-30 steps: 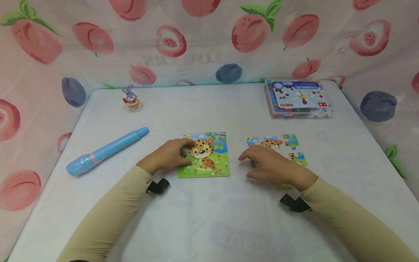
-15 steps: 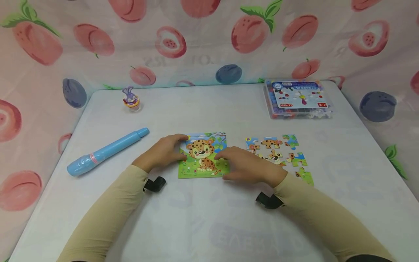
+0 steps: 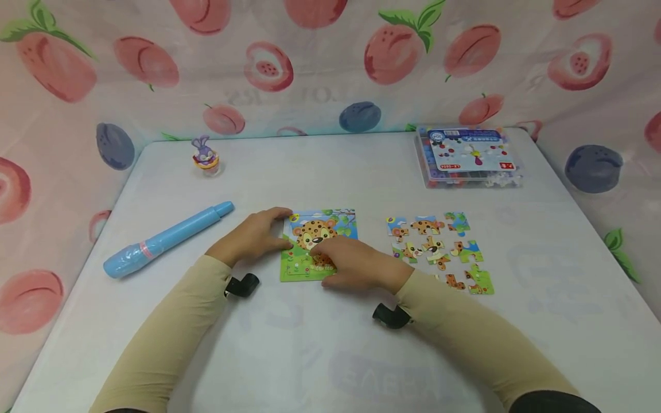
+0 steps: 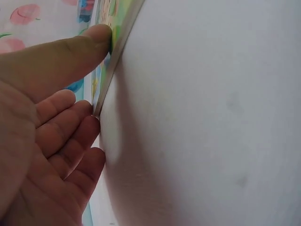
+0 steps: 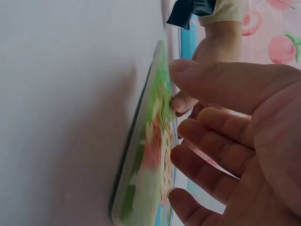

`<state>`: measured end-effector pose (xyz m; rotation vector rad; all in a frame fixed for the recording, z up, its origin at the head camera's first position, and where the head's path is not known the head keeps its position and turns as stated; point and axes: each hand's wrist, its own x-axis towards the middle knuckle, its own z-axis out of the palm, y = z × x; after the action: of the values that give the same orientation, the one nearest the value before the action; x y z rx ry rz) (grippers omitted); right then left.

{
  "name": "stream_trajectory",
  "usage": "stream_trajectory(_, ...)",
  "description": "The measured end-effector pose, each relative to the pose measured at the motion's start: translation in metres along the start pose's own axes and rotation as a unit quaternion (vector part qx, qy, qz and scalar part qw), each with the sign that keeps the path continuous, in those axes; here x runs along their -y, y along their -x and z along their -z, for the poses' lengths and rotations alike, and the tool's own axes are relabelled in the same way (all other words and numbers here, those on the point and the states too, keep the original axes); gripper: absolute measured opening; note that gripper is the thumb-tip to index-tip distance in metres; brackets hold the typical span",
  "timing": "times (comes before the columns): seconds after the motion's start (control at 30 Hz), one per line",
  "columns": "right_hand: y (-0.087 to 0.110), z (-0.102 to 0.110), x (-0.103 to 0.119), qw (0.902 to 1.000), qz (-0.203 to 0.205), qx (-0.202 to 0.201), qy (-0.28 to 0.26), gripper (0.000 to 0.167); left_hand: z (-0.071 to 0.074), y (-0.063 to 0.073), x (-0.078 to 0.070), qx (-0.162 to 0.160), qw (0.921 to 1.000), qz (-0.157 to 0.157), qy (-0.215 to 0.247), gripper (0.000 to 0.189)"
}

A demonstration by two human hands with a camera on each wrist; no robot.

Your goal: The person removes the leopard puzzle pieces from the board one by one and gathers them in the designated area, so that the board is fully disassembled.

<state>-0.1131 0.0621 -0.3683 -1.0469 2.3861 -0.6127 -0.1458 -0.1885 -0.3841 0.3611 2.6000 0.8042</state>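
A square leopard picture board [image 3: 316, 230] lies flat on the white table. At its left side my left hand [image 3: 251, 237] touches the edge and far left corner; in the left wrist view the thumb [image 4: 96, 41] lies along the board's face and the fingertips meet its rim. My right hand [image 3: 361, 265] is over the board's lower right part, hiding some of the leopard. Its fingers are loosely bent with nothing between them, as the right wrist view shows. Right of the board lie several loose jigsaw pieces [image 3: 427, 225] with the same leopard picture; my right forearm partly covers the nearest ones.
A blue plastic wand-shaped tube [image 3: 170, 238] lies on the left. Farther back stands a small purple rabbit figure [image 3: 205, 154]. A clear plastic box [image 3: 472, 158] with a printed label sits at the back right. A peach-patterned cloth [image 3: 310, 63] hangs behind the table.
My right hand has moved left from over the jigsaw pieces to over the board, uncovering them. My left hand has drawn back slightly to the board's left edge. The board stays in place.
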Motion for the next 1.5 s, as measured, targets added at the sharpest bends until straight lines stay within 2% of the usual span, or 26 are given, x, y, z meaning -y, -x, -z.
stream_trajectory(0.2,-0.011,-0.006,0.003,0.9998,-0.004,0.007,0.017,0.059,0.001,0.000,0.001,0.003,1.0000,-0.002,0.004,0.076)
stream_trajectory(0.6,-0.019,-0.010,0.003,0.9997,0.001,0.008,0.021,0.058,0.001,-0.002,0.001,0.005,1.0000,0.002,0.003,0.076)
stream_trajectory(0.93,-0.022,-0.009,0.001,0.9985,0.001,-0.002,-0.054,0.055,0.001,-0.003,0.001,0.004,1.0000,-0.005,0.001,0.075)
stream_trajectory(1.1,-0.022,-0.009,0.002,0.9970,0.013,-0.015,-0.075,0.052,0.001,-0.004,0.002,0.006,1.0000,-0.004,0.002,0.075)
stream_trajectory(1.3,-0.025,-0.014,0.005,0.9958,0.032,-0.045,-0.073,0.049,0.001,-0.004,0.003,0.005,1.0000,-0.005,0.001,0.075)
stream_trajectory(1.5,-0.028,-0.019,0.010,0.9967,0.015,-0.052,-0.060,0.050,0.001,-0.003,0.003,0.005,1.0000,-0.007,0.000,0.075)
